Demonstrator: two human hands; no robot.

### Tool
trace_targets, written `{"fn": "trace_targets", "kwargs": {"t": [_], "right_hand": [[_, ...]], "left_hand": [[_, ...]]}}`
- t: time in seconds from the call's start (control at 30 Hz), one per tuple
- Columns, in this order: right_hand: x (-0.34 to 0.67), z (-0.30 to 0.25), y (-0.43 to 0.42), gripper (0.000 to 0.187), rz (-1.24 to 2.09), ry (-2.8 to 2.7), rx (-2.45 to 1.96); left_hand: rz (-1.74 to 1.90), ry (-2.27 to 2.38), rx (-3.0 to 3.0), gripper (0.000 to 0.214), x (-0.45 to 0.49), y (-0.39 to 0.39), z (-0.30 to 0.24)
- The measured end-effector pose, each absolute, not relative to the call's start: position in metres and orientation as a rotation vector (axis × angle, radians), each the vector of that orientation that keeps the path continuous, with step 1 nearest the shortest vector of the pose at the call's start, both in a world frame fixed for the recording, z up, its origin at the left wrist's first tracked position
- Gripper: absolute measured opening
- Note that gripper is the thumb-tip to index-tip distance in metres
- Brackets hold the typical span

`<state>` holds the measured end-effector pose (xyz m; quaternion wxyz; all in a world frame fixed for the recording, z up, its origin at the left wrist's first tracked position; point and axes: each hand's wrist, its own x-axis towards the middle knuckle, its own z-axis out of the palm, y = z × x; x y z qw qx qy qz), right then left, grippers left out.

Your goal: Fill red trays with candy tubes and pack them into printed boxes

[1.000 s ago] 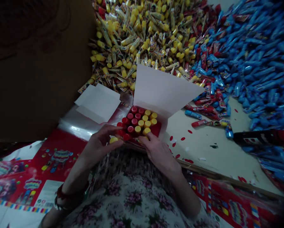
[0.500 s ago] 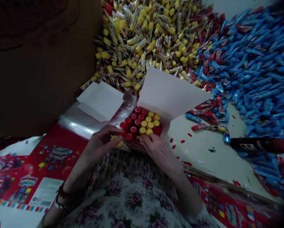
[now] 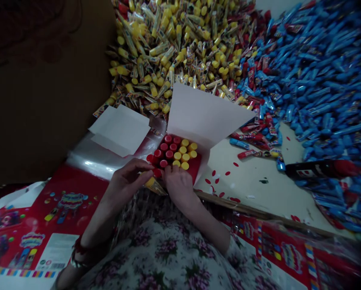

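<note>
An open display box (image 3: 196, 171) with a raised white lid stands upright in front of me. Several red-capped tubes (image 3: 169, 154) fill its left part, and several yellow-capped tubes (image 3: 184, 157) stand beside them. My left hand (image 3: 127, 179) is at the near left corner, closed on a yellow wrapped tube (image 3: 155, 185) that tilts down outside the box. Over the near edge, my right hand (image 3: 180, 188) has its fingers curled by the front red and yellow caps. Whatever those fingertips hold is hidden.
Piles of yellow tubes (image 3: 168, 52) and blue tubes (image 3: 325, 88) rise behind the box. A dark bottle or marker with a red end (image 3: 319, 169) lies right. Cardboard (image 3: 44, 100) blocks the far left. Flat printed red cartons (image 3: 62, 201) and clear plastic (image 3: 91, 163) lie left.
My right hand has moved left along the box's near edge, from the yellow caps toward the front red ones. The left hand keeps the yellow tube. The whole view has shifted slightly.
</note>
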<state>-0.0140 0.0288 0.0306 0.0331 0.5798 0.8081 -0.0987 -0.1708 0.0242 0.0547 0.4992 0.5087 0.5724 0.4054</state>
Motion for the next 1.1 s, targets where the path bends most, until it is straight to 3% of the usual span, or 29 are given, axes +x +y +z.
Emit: {"fn": "trace_targets", "kwargs": {"t": [0.4, 0.7, 1.1], "right_hand": [[0.021, 0.024, 0.023, 0.035, -0.518, 2.361, 2.036], [0.021, 0.038, 0.023, 0.026, -0.482, 2.384, 1.765], [0.028, 0.055, 0.049, 0.031, -0.510, 2.433, 1.482]], "left_hand": [[0.958, 1.328, 1.184, 0.026, -0.151, 0.016, 0.055], [0.981, 1.350, 1.207, 0.025, -0.154, 0.017, 0.050], [0.991, 1.392, 1.213, 0.025, -0.163, 0.022, 0.047]]}}
